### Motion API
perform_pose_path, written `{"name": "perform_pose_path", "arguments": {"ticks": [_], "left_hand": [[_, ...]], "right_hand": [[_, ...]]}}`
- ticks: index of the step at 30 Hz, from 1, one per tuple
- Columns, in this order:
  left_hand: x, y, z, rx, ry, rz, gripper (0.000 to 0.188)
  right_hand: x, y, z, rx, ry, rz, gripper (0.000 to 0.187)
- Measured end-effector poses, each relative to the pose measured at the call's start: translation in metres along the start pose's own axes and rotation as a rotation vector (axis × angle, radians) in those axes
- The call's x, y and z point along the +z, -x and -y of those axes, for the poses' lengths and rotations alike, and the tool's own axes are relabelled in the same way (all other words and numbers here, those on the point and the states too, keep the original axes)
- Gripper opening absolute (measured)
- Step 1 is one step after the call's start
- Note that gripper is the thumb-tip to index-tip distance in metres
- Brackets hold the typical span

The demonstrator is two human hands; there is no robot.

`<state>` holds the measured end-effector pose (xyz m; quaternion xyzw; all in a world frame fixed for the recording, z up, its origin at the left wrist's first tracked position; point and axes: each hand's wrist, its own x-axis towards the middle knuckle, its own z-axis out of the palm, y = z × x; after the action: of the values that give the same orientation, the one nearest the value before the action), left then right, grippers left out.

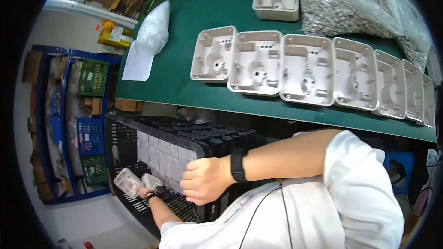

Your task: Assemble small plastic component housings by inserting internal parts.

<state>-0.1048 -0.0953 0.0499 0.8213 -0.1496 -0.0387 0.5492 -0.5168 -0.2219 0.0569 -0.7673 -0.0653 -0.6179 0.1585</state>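
Observation:
Low at the left, my left hand (pixel 145 192) reaches down into a black plastic crate (pixel 161 133). Its fingers close on the edge of a white plastic housing (pixel 125 182), an open box with moulded ribs inside. Another white piece (pixel 150 182) lies right beside it, partly hidden. My right hand (pixel 206 180), with a black band on the wrist, is curled into a fist at the crate's near corner; whatever its fingers hold, if anything, is hidden. Along the crate's inside stands a row of white housings (pixel 164 157).
On the green table (pixel 180 94) several open white housings (pixel 307 69) form a row, with a short stack (pixel 276 0) behind. A clear bag of small grey parts (pixel 344 9) lies at back right, a white bag (pixel 153 27) at left. Blue shelving (pixel 69 124) with bins stands left.

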Motion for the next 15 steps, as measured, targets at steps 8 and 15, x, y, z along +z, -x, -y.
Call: {"name": "perform_pose_path", "arguments": {"ticks": [8,15], "left_hand": [[0.043,0.078,-0.174,0.426,0.386,0.144,0.033],[0.215,0.313,-0.29,0.058,0.893,1.351,0.031]], "right_hand": [[-0.057,-0.021,0.022,0.336,-0.181,-0.008,0.017],[-0.242,-0.05,0.018,0.529,0.263,-0.257,0.061]]}}
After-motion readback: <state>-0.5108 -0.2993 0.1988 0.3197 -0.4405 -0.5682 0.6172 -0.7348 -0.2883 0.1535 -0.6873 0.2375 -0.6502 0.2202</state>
